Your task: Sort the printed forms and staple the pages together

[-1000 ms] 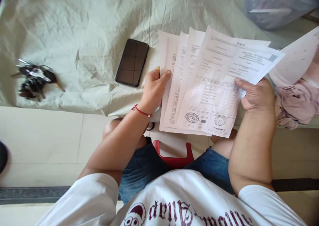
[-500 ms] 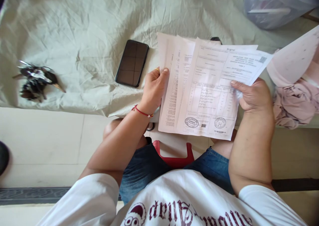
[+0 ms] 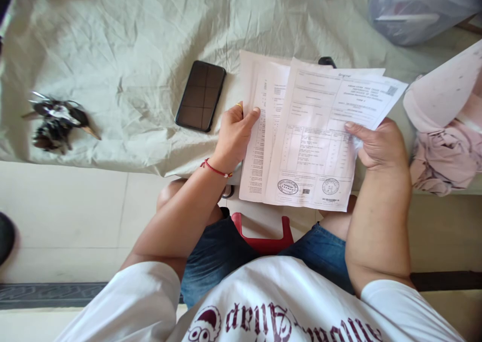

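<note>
printed papers (image 3: 312, 141): several overlapping sheets, stamped at the lower edge, held above the table edge and lap. left hand (image 3: 234, 136): thumb clamped on the sheaf's left edge. right hand (image 3: 378, 143): thumb pinching the top sheet's right side. black phone (image 3: 201, 96) just left, face up on the pale cloth (image 3: 131, 55); keys (image 3: 56, 121) well apart.

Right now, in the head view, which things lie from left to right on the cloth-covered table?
Bunch of keys → phone → left hand → papers → right hand → pink cloth.
</note>
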The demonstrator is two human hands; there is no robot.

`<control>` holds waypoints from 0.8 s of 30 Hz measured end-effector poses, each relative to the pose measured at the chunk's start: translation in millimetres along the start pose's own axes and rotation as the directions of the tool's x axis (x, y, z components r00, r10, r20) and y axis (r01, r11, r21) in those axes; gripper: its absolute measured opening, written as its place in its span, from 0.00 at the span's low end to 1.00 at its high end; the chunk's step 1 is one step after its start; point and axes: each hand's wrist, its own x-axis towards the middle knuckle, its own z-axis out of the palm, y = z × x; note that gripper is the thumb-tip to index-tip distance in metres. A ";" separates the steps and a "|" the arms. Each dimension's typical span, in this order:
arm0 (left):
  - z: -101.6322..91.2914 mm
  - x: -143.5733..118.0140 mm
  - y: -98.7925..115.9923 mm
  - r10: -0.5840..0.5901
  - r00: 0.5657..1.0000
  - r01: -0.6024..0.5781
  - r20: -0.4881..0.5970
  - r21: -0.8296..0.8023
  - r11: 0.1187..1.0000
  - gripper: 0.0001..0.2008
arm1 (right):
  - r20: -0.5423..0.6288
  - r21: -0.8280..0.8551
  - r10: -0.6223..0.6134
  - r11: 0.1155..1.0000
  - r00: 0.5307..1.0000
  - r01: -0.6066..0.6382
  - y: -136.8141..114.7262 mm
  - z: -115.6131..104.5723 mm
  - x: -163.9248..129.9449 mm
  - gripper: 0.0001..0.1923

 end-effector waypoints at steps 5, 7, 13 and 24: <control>0.2 -0.5 0.2 -0.016 1.000 0.016 -0.016 0.018 1.000 0.17 | 0.030 -0.006 0.002 1.000 1.000 -0.002 0.5 0.3 -0.2 0.27; 0.9 -1.1 0.7 -0.010 1.000 0.010 -0.013 0.019 1.000 0.18 | 0.047 -0.017 0.009 1.000 0.999 -0.008 0.5 -0.6 0.2 0.26; 2.0 -1.2 0.8 0.013 1.000 -0.013 0.012 0.003 1.000 0.22 | 0.032 -0.020 0.000 1.000 0.999 0.001 1.6 0.1 0.1 0.24; 1.2 -0.2 1.0 0.020 0.999 -0.019 0.032 -0.036 0.999 0.22 | -0.266 -0.068 -0.064 0.997 0.962 0.047 2.1 -0.3 1.1 0.24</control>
